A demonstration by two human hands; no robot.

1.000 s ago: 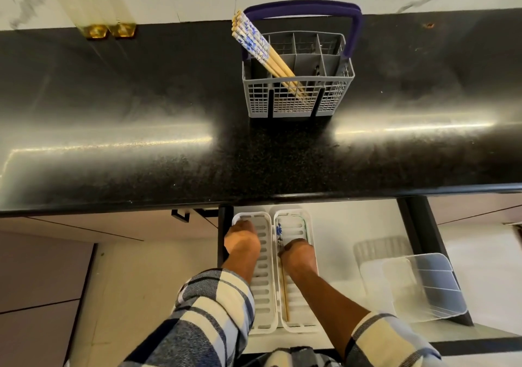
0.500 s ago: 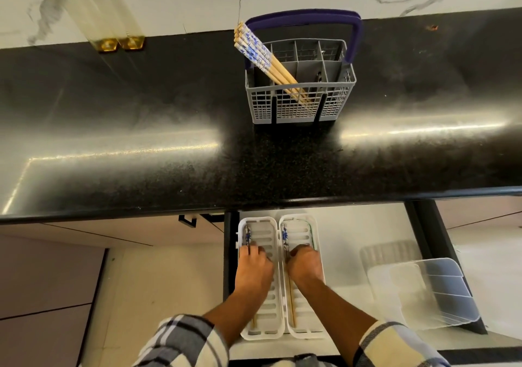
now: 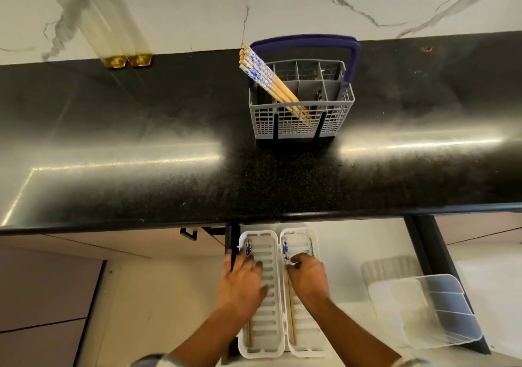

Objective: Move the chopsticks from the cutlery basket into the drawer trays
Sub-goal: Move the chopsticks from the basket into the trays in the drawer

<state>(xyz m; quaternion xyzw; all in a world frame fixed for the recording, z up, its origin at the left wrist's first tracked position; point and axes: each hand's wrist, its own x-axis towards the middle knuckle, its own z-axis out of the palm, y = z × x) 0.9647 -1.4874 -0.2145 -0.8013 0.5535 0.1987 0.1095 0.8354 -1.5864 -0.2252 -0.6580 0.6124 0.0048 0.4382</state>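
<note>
Tray chopsticks (image 3: 291, 323) partly hidden beneath hands (image 3: 308, 277).

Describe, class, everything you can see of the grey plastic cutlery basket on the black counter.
The grey plastic cutlery basket stands upright on the black speckled countertop, near the white marble wall. Its sides are open lattice, its inside split into compartments by dividers, and a dark blue handle arches over its far side. A bundle of wooden chopsticks with blue-and-white patterned tops leans out to the left. No hand touches it.

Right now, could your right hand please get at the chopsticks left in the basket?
Probably yes: the right hand holds nothing, and the chopsticks stick out of the open-topped basket, with bare counter between.
</note>
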